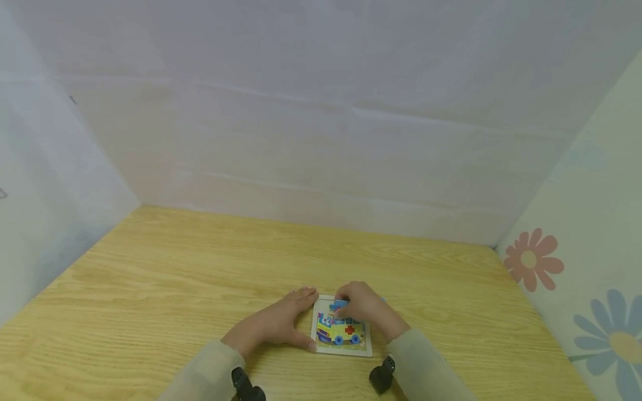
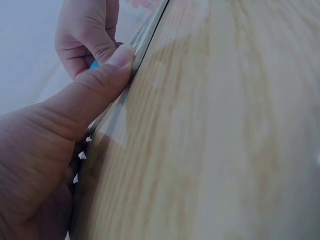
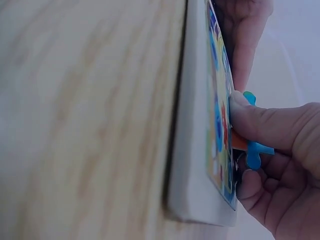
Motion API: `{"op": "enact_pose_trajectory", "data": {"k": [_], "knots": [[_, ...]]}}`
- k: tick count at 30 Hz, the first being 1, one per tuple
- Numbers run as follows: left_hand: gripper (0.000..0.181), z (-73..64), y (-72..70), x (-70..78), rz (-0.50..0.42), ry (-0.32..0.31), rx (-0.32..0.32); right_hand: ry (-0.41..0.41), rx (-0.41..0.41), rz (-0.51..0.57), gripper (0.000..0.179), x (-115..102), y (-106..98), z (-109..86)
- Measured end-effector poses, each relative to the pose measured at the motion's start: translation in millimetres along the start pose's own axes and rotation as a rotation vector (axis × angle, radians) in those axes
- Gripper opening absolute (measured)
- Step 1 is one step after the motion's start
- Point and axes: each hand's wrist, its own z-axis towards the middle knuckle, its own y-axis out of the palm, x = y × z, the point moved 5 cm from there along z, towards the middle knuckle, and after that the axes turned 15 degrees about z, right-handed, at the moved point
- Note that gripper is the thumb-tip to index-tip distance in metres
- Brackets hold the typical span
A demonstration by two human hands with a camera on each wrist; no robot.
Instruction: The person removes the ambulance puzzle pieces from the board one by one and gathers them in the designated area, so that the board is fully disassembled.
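A small jigsaw puzzle in a white tray (image 1: 346, 352) lies on the table, showing a yellow ambulance (image 1: 347, 331) with a red cross. My left hand (image 1: 281, 323) spreads along the tray's left side, thumb at the near corner and fingertips by the far one. In the left wrist view, that thumb (image 2: 107, 72) rests at the tray's edge. Over the upper part of the picture, my right hand (image 1: 366, 306) pinches a blue puzzle piece (image 3: 255, 150) between thumb and fingers. The piece stands up from the picture and is partly hidden by the fingers.
The tray stands on a wood-grain table (image 1: 200, 262). A pale sheet (image 1: 321, 139) hangs behind the table, and a panel with flower prints (image 1: 534, 259) borders it on the right. Dark wrist cameras (image 1: 382, 376) sit on both sleeves.
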Motion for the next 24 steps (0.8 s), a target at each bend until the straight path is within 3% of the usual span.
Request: {"op": "enact_pose_trajectory", "data": {"k": [15,24], "knots": [[0.105,-2.1,-2.3,0.3,-0.012,0.007,0.001,-0.041,-0.015,0.031,0.013,3.6,0.3,2.1],[0.105,-1.8,-1.6,-1.5,-0.011,0.001,-0.008,-0.064,-0.018,-0.005,0.013,3.1,0.9,2.3]]}}
